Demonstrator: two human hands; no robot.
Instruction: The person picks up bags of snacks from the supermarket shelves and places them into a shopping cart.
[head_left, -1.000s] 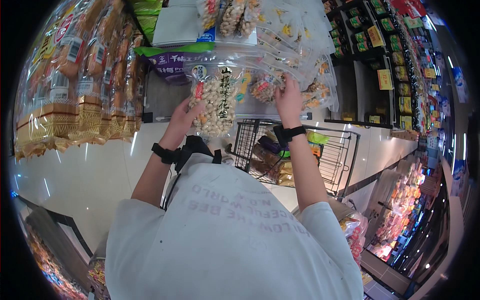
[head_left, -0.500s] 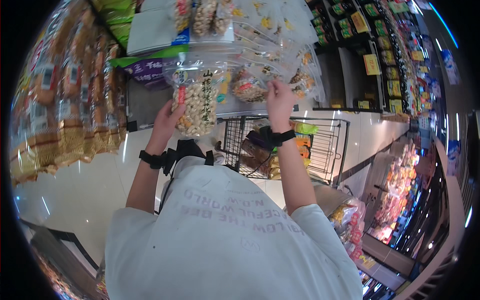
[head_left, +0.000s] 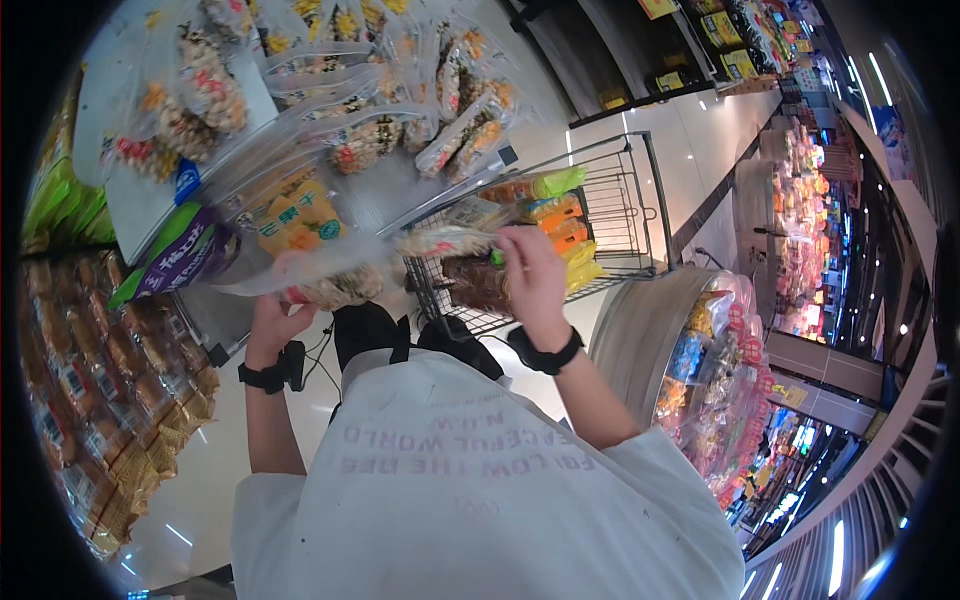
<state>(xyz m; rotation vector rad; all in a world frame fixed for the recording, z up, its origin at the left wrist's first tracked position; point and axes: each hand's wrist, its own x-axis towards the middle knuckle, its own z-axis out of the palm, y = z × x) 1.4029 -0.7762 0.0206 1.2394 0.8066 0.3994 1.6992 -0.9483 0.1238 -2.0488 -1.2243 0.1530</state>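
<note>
Beside cart (head_left: pixel 652 200), left grip (head_left: pixel 280 324) holding bag (head_left: pixel 346 286), right grip (head_left: pixel 537 285) pinching packet (head_left: pixel 445 242) (long axis leftward)

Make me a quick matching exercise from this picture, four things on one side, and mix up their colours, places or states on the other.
Things
1. Left grip
2. Shopping cart
3. Purple bag
4. Shirt

Descriptions
A. Edged with bright green
B. Pale, and being worn
C. Closed on a clear snack bag
D. Dark wire, with packets inside

Right pairs: 1-C, 2-D, 3-A, 4-B
</note>
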